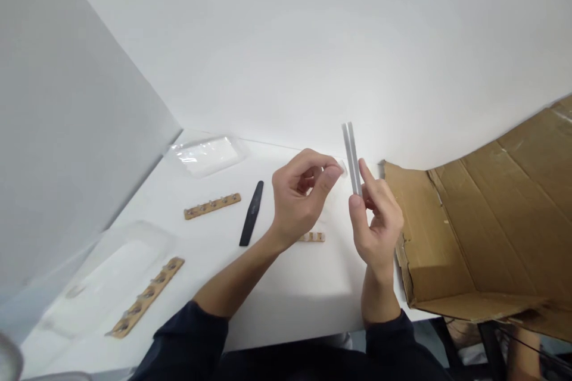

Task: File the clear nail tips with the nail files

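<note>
My right hand [379, 217] grips the lower end of a nail buffer [352, 155], a slim bar with grey faces and a white core, which stands nearly upright. My left hand [304, 190] pinches a small translucent nail tip [342, 168] between thumb and forefinger, just left of the buffer. Whether the two touch, I cannot tell. Below my left hand lies a short wooden strip [317, 237] bearing small pale pieces, partly hidden by my wrist. A black nail file [252, 214] rests on the white table to the left of that hand.
Two wooden strips, one farther back [212, 206] and one nearer [146, 297], carry clear nail tips. Clear plastic trays, one at the back [210, 155] and one at left [111, 274], lie beside them. A cardboard box [482, 220] borders the right side; white walls enclose the back and left.
</note>
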Demonstrator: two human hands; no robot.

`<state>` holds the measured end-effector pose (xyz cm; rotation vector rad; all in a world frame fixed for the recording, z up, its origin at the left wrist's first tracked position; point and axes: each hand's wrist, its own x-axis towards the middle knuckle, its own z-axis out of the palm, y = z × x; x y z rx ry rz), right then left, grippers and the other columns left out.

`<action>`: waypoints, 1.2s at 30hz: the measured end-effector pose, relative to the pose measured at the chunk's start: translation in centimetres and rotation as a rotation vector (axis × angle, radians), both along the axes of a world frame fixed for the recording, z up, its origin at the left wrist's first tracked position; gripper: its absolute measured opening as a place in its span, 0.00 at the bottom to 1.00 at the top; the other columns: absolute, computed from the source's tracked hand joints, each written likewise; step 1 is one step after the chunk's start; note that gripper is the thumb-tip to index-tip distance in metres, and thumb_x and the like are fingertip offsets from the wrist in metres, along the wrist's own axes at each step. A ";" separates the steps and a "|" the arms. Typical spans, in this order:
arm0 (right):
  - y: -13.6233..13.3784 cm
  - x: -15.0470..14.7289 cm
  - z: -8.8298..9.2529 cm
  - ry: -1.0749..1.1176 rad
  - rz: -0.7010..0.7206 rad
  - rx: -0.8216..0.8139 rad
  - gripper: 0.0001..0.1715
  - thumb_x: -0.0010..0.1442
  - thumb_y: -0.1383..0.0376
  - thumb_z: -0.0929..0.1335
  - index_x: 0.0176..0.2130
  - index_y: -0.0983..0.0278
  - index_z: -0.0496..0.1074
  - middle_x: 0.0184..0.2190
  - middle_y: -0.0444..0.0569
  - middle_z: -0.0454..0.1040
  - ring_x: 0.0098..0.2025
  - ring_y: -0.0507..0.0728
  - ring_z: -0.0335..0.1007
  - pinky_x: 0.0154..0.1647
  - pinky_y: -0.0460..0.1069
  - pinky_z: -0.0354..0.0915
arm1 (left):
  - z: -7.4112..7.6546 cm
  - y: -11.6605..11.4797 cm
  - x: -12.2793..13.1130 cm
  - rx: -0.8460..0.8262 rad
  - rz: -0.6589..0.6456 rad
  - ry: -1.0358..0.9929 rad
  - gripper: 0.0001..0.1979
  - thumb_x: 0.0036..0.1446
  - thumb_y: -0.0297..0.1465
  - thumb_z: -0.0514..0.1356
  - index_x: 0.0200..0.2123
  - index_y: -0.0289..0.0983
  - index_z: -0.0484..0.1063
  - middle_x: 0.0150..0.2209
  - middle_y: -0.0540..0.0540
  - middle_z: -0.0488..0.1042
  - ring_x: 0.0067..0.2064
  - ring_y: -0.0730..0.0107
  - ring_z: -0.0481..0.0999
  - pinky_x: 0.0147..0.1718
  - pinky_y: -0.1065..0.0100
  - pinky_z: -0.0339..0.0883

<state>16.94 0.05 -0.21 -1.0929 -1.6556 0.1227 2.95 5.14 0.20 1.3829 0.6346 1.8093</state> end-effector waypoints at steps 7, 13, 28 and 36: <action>0.3 -1.2 -1.0 -0.049 -0.076 0.169 0.35 0.71 0.68 0.69 0.72 0.48 0.66 0.34 0.44 0.68 0.35 0.55 0.64 0.27 0.48 0.67 | -0.2 0.0 0.2 -0.066 -0.034 -0.118 0.12 0.66 0.38 0.68 0.32 0.37 0.78 0.26 0.51 0.73 0.20 0.82 0.58 0.17 0.72 0.51; 0.9 -2.5 -1.7 -0.065 -0.198 0.310 0.34 0.70 0.71 0.69 0.70 0.50 0.68 0.31 0.43 0.64 0.32 0.54 0.60 0.24 0.47 0.61 | -0.4 -0.5 0.6 -0.070 -0.060 -0.083 0.12 0.67 0.36 0.67 0.32 0.36 0.78 0.24 0.52 0.70 0.21 0.81 0.59 0.18 0.73 0.53; 2.0 -1.7 -2.2 -0.098 -0.181 0.473 0.36 0.68 0.73 0.70 0.70 0.51 0.69 0.33 0.44 0.64 0.31 0.53 0.62 0.26 0.47 0.63 | -0.4 0.0 -0.4 -0.165 -0.201 -0.222 0.13 0.65 0.40 0.69 0.33 0.37 0.80 0.24 0.53 0.70 0.19 0.84 0.50 0.16 0.72 0.45; 2.7 -2.0 -2.8 -0.113 -0.287 0.438 0.32 0.69 0.71 0.69 0.68 0.53 0.72 0.30 0.43 0.62 0.31 0.53 0.62 0.26 0.47 0.63 | -0.9 0.4 0.4 -0.249 -0.306 -0.219 0.14 0.64 0.41 0.69 0.32 0.37 0.79 0.22 0.54 0.66 0.19 0.84 0.51 0.16 0.71 0.44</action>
